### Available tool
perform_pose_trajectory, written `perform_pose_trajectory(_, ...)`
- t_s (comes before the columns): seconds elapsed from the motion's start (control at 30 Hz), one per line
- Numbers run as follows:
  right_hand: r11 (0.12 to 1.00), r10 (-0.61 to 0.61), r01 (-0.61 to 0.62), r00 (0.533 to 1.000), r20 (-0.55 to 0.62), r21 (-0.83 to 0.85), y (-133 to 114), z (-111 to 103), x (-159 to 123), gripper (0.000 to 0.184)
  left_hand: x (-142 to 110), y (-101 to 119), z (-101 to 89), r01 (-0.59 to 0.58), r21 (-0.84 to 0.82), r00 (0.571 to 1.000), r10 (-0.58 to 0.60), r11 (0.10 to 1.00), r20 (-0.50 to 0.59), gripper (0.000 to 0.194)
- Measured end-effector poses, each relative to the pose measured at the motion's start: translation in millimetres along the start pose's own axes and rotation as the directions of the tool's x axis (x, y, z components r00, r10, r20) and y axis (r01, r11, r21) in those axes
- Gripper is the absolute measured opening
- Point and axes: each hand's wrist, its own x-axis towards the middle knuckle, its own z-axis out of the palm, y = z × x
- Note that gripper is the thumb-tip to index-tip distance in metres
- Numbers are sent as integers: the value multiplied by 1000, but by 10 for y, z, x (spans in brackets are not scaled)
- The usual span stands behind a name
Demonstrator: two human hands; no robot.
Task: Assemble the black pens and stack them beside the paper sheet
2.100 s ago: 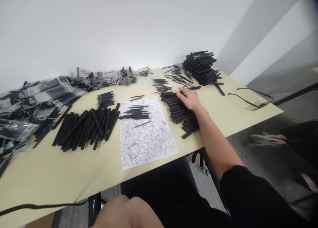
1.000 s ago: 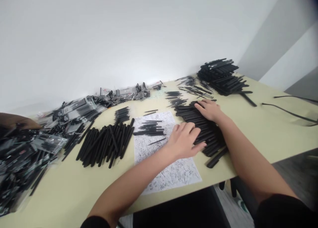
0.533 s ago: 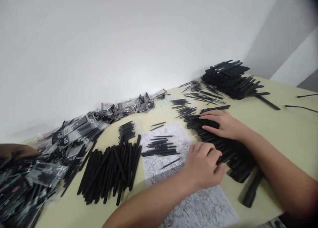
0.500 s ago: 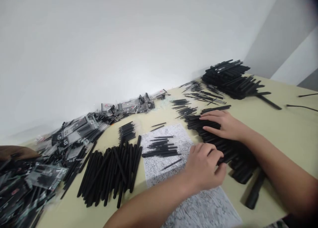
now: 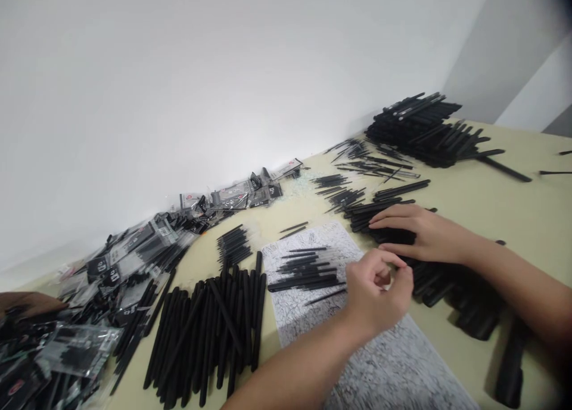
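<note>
Your right hand (image 5: pixel 431 236) has fingers spread over the black pens (image 5: pixel 473 311) at your 2 o'clock, left hand (image 5: pixel 379 291) fingers narrow, can't tell if holding; pens look light, stiff, roll-prone, best pinched mid-barrel.

Table: we see a pale yellow top (image 5: pixel 286 210).
Patterned sheet (image 5: pixel 402 362): flat on the tabletop, thin black refills (image 5: pixel 308 267) on it.
Left front: thick black pens (image 5: pixel 205 332), heaped.
Far left: clear packets (image 5: pixel 143 243), piled.
Far right: large black pen stack (image 5: pixel 415 130).
</note>
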Motion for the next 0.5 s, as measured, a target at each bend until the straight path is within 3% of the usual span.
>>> perform_pose_trajectory(0.13,999,-24,25,999,-32,32,-29,-12,27,22,-7,24,-11,-32,-70,993,40,997,113,14)
perform_pose_trajectory(0.3,999,-32,32,999,-42,20,-23,-21,-4,17,-12,13,-18,65,-114,952,-28,991,304,29)
perform_pose_trajectory(0.4,1000,-2,3,999,-34,13,-13,-22,-28,17,17,-7,-34,123,-101,942,-84,987,325,33)
perform_pose_trajectory(0.5,999,39,-40,998,-43,-21,-19,-22,-41,17,62,-28,-55,162,-100,953,-129,982,276,33)
